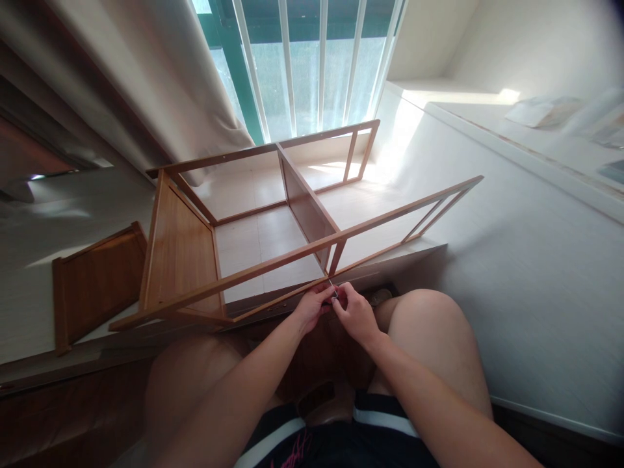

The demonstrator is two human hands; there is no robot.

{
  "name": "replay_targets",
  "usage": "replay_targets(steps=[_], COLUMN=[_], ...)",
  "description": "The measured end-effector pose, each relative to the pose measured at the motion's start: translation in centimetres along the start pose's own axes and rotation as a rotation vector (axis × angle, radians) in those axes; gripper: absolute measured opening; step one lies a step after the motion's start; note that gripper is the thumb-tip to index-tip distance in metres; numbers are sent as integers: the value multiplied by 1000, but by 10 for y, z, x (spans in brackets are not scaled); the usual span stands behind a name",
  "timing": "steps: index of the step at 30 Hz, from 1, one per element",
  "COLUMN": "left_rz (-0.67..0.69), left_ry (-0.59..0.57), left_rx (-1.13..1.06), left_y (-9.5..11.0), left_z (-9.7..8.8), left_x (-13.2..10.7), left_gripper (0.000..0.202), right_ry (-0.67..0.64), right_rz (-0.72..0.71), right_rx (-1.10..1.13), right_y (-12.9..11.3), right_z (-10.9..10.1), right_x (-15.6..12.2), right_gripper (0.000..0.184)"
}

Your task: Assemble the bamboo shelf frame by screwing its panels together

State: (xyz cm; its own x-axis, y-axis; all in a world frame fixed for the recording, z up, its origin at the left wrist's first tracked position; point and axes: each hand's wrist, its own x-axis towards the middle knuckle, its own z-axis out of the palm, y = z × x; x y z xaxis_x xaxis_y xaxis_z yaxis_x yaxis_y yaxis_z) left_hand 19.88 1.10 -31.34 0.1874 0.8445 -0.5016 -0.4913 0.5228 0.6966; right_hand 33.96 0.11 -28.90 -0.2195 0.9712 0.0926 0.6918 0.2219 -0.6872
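Note:
A wooden shelf frame [273, 259] lies on its side in front of me, with a shelf panel [307, 195] across its middle and another panel [182, 247] at its left end. Both hands meet at the near lower rail, just below the middle panel. Between my fingertips shows a thin, bent metal hex key [334, 287], its upper tip at the rail. My right hand [357, 315] pinches the key. Closed beside it, my left hand [312, 307] has thumb and finger at the key too; its other fingers are partly hidden.
A loose wooden panel [100, 283] lies at the left on the pale surface. Behind the frame are a barred window [307, 78] and a beige curtain [160, 78]. A white wall [526, 260] and ledge bound the right side. My bare knees flank the hands.

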Motion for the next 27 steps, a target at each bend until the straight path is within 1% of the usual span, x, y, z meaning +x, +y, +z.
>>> replay_targets(steps=[12, 17, 20, 25, 27], left_rz=[-8, -3, -3, -1, 1], left_ry=[-1, 3, 6, -1, -5], left_rx=[-4, 4, 10, 16, 19], left_y=[-1, -1, -2, -2, -1], left_z=[-2, -3, -2, -1, -1], left_x=[1, 1, 1, 1, 1], left_gripper=[31, 32, 32, 33, 33], right_ry=[-30, -49, -60, -69, -66], right_rz=[-32, -20, 11, 80, 90], right_rx=[-157, -146, -46, 323, 411], right_y=[-2, -3, -2, 2, 3], right_z=[2, 2, 2, 8, 10], right_x=[-3, -4, -4, -3, -3], right_gripper=[12, 16, 17, 16, 15])
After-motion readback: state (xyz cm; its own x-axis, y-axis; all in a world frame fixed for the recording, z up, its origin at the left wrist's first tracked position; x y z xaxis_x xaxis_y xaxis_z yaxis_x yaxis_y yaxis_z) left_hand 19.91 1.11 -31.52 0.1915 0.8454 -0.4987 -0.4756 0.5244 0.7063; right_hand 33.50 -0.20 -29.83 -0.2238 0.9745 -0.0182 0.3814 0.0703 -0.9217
